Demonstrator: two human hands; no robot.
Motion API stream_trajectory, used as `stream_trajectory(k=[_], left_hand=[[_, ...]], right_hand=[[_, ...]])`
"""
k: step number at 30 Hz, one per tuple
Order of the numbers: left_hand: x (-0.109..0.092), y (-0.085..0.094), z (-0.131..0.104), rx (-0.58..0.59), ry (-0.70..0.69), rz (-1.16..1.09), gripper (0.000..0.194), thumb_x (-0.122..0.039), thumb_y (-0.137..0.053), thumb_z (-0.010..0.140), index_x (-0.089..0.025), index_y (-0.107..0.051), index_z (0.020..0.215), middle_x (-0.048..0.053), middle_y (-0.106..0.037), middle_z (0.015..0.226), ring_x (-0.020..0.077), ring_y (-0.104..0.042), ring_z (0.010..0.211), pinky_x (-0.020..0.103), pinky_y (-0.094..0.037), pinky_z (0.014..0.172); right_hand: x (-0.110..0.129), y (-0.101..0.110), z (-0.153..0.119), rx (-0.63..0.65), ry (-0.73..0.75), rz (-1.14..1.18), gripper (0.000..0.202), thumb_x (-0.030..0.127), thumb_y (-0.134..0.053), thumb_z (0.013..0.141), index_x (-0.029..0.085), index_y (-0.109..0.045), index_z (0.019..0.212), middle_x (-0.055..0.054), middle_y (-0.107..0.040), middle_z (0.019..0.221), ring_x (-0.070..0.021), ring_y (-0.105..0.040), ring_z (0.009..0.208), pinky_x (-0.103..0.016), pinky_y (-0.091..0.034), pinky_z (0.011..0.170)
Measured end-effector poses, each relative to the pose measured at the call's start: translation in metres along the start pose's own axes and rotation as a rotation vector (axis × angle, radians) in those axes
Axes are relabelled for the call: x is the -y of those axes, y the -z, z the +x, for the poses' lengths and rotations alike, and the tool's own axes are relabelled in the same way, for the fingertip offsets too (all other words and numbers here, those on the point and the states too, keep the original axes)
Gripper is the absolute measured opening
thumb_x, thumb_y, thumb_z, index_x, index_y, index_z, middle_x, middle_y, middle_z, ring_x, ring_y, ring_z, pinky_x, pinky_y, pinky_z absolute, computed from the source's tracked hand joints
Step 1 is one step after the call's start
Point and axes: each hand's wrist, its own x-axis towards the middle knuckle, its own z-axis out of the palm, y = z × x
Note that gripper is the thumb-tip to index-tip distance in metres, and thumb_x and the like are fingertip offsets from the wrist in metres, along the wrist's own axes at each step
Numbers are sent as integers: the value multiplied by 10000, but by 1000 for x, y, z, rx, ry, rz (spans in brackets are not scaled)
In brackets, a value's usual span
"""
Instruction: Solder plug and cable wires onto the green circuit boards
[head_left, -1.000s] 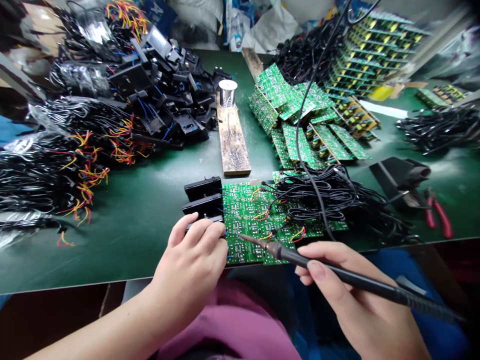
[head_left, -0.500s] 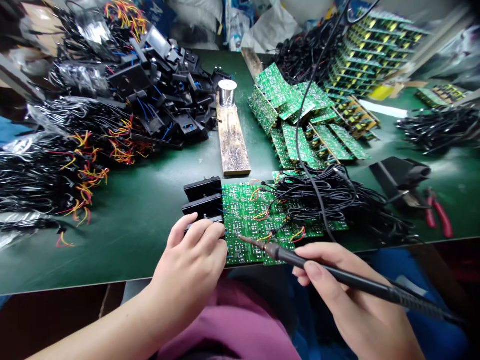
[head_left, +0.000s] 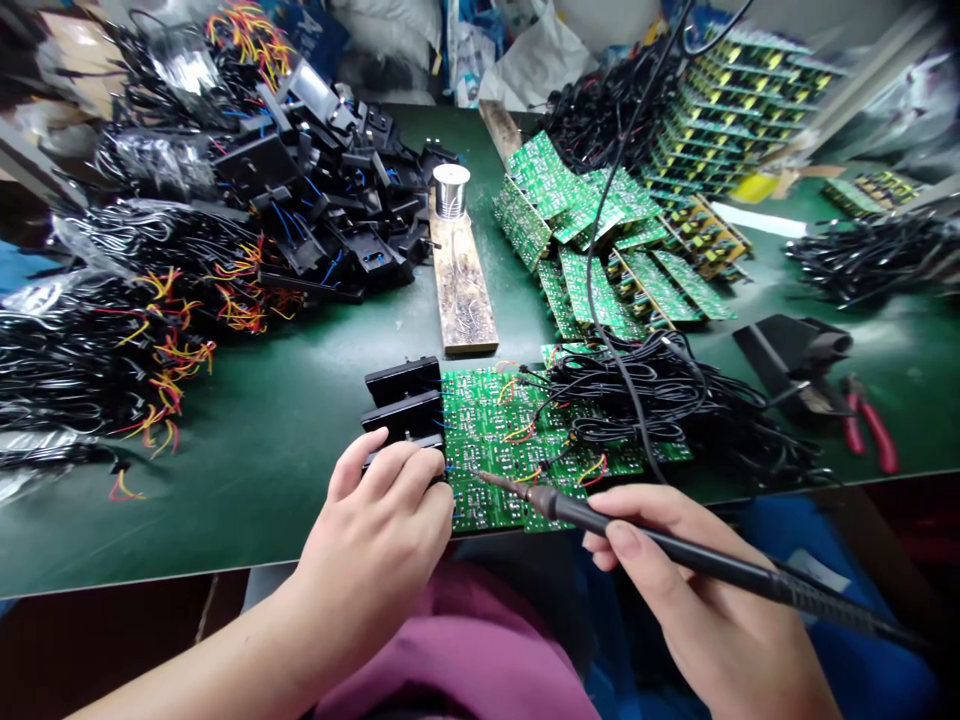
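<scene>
My right hand (head_left: 675,580) grips a black soldering iron (head_left: 600,520) like a pen. Its tip points left, over the green circuit boards (head_left: 480,400) laid side by side at the table's front edge. It is hard to tell whether the tip touches them. At the boards' left side, my left hand (head_left: 390,520) is closed over a black plastic case (head_left: 424,441), with its fingertips hidden. Two more black cases (head_left: 403,378) lie just beyond, their blue wires reaching the boards. Red and yellow wires (head_left: 523,432) of black cables (head_left: 637,385) rise from the boards.
A solder reel (head_left: 451,190) stands on a wooden strip (head_left: 466,300). Heaped black cases (head_left: 330,200) and bundled cables (head_left: 90,350) fill the left. More circuit boards (head_left: 600,280) are piled at right, near red-handled pliers (head_left: 874,430). The iron's cord (head_left: 594,250) hangs across the view.
The whole view has shifted slightly. Both hands and the soldering iron keep almost the same place over the boards.
</scene>
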Motion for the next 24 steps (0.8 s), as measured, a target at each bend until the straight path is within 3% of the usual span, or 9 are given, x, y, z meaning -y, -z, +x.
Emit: stream_trajectory(k=[5,9,13,19,24], left_hand=[[29,23,5,-36,95,-75,190,-340,-595,1056,-237,-701,1175,68,-696,1188,277,-611,1118,532,-440,1089],[60,28,0,80,113,-85,191,-331,-542,1076,-232,-695,1133,78,-667,1152,263,-614,1043,478,-517,940],[69,23,0,129,-38,-53,196,-240,-583,1043,-309,-741,1136,75,-639,1272,284,-592,1139,482,-528,960],[72,24,29,224,-328,109,305,-162,-677,938,-304,-761,1194,94,-657,1314,295,-620,1122,438,-535,878],[69,20,43,250,-427,171,146,-188,-694,943,-251,-765,1054,73,-703,1219,253,-639,996,403,-488,790]], right_hand=[[-1,3,0,-16,7,-22,111,325,-619,1100,325,-711,1163,40,-769,957,-108,-781,796,-124,-628,729],[-3,4,0,-40,2,-17,110,322,-626,1098,332,-707,1173,44,-778,957,-105,-788,786,-117,-630,727],[-2,1,4,-45,16,0,118,311,-630,1098,345,-708,1179,55,-777,935,-93,-785,783,-98,-621,720],[1,-2,4,-57,4,22,125,327,-631,1099,326,-714,1193,32,-773,959,-102,-776,793,-118,-630,735],[3,-4,3,-69,-5,40,126,314,-651,1086,302,-727,1185,7,-775,965,-126,-781,791,-148,-648,721]])
